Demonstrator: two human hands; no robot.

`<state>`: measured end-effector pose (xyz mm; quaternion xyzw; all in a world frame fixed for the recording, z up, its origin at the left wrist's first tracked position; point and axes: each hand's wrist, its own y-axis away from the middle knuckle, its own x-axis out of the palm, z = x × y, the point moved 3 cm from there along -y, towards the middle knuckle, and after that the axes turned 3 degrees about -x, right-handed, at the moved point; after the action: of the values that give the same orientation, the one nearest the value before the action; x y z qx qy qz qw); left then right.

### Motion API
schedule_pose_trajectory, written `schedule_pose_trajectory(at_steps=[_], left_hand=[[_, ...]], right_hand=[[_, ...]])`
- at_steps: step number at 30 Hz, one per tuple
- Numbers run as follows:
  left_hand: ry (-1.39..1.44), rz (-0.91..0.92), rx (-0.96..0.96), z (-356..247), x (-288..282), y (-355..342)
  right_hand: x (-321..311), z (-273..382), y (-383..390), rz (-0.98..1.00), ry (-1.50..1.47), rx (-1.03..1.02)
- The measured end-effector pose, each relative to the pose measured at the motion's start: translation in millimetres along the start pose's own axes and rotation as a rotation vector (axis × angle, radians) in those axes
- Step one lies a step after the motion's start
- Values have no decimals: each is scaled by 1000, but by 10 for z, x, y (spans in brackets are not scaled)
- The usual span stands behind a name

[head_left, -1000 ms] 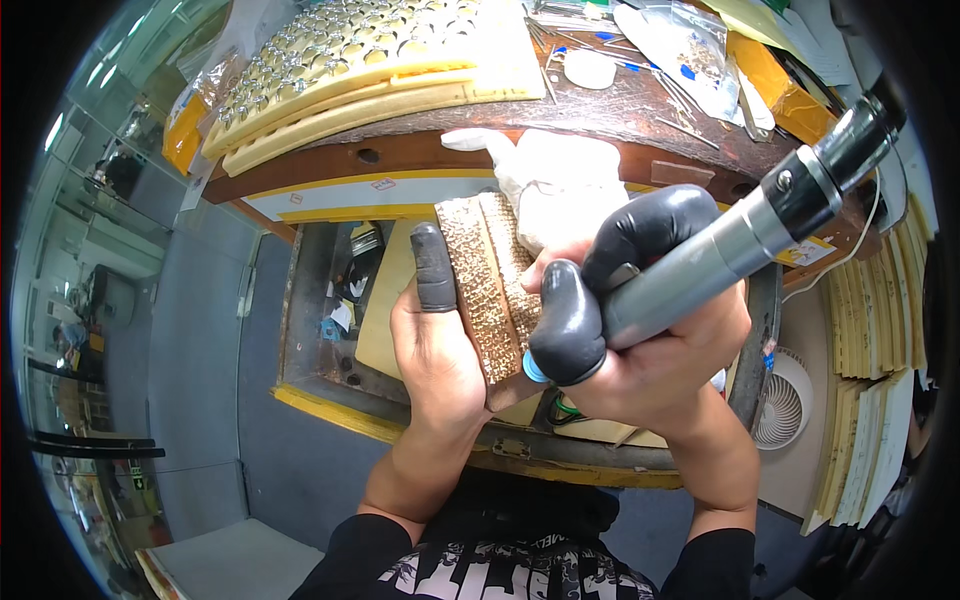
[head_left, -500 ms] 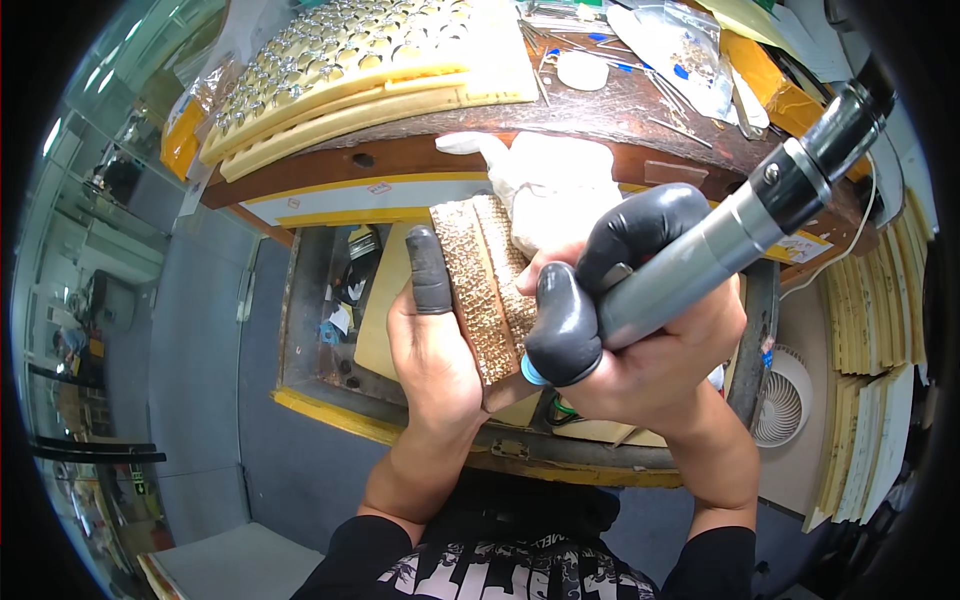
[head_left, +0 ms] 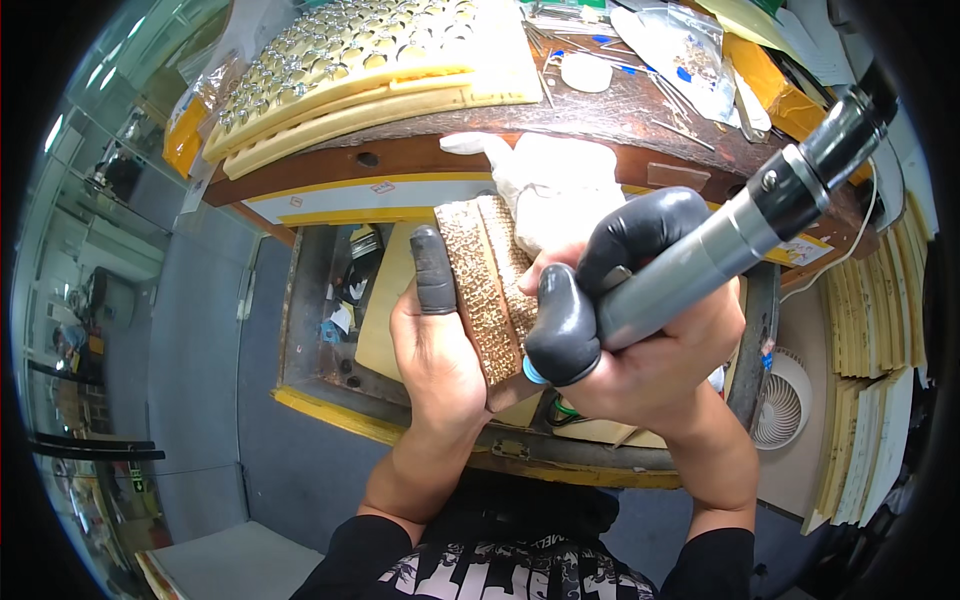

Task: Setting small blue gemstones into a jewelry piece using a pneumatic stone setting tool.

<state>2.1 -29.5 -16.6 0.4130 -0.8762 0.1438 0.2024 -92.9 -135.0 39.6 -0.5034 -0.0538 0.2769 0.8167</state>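
Note:
My left hand [head_left: 436,345] is closed round a block faced with gold, pebbly-textured strips [head_left: 478,290], its thumb in a black finger cot along the left edge. A smooth groove runs between the strips. My right hand [head_left: 650,330] grips a thick grey and black rotary tool handpiece [head_left: 725,240], with black cots on thumb and forefinger. A small blue piece [head_left: 534,371] shows below the right thumb. The tool's tip is hidden behind the fingers, at the block's right side. Behind the block, a white wrapped support [head_left: 560,185] juts from the bench edge.
On the wooden bench [head_left: 640,115] stand a yellowish tray of many rings [head_left: 370,85], a round white lid [head_left: 586,72], thin metal rods and a plastic bag [head_left: 685,45]. Beneath the hands is an open drawer [head_left: 340,385]. A white fan [head_left: 782,400] and stacked boards [head_left: 870,320] stand at right.
Both hands keep their grip, with the block and handpiece almost unmoved. The whole view has shifted very slightly.

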Motion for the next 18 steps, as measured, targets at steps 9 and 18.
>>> schedule_pose_trajectory(at_steps=[9,18], left_hand=[[97,9,-17,9,45,-23],[70,-48,-58,2,43,-7]], right_hand=[[-19,4,-14,40,-28,-22],[2,-5,-6,29,-80,11]])
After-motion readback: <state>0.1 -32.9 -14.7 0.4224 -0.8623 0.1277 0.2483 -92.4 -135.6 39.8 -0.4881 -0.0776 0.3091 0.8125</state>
